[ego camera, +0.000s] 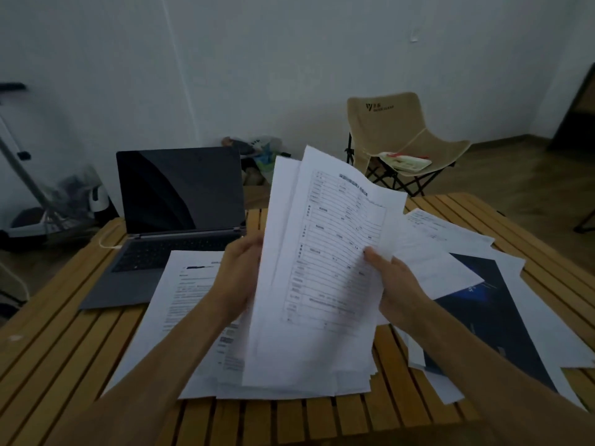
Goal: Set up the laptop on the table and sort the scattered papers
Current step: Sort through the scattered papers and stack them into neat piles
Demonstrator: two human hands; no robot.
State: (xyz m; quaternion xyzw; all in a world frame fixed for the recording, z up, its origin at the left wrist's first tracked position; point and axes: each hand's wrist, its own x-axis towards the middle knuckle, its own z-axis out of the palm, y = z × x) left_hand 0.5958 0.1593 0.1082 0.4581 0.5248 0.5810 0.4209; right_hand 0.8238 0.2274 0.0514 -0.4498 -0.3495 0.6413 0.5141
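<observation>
The counter [58, 355], a slatted wooden top, carries everything and fills the lower part of the view; its far edge runs behind the laptop and its right corner falls away toward the floor, so nothing should be slid that way; the only bare slats of any breadth lie at the near left and along the near edge. The laptop [174, 214] already stands open at the far left with its screen dark, so that half of the task looks done; the step in hand appears to be the sorting.

Loose papers [450, 249] lie fanned over the right half, one dark printed sheet [483, 317] among them, and a text sheet [190, 284] lies in the middle, its upper corner on the laptop's near edge. The held stack [322, 268] is tilted upright above the middle of the counter, its lower edge down among the sheets lying there; the form on top faces the camera.

The left hand [240, 272] grips the stack's left edge, its fingers hidden behind the paper; the right hand [396, 284] pinches the right edge, thumb on the front. The next move, I judge, calls for squaring the stack's uneven lower edges against the counter, then drawing in the right-hand sheets; the bare near-left slats offer room to lay a finished pile clear of the keyboard.
</observation>
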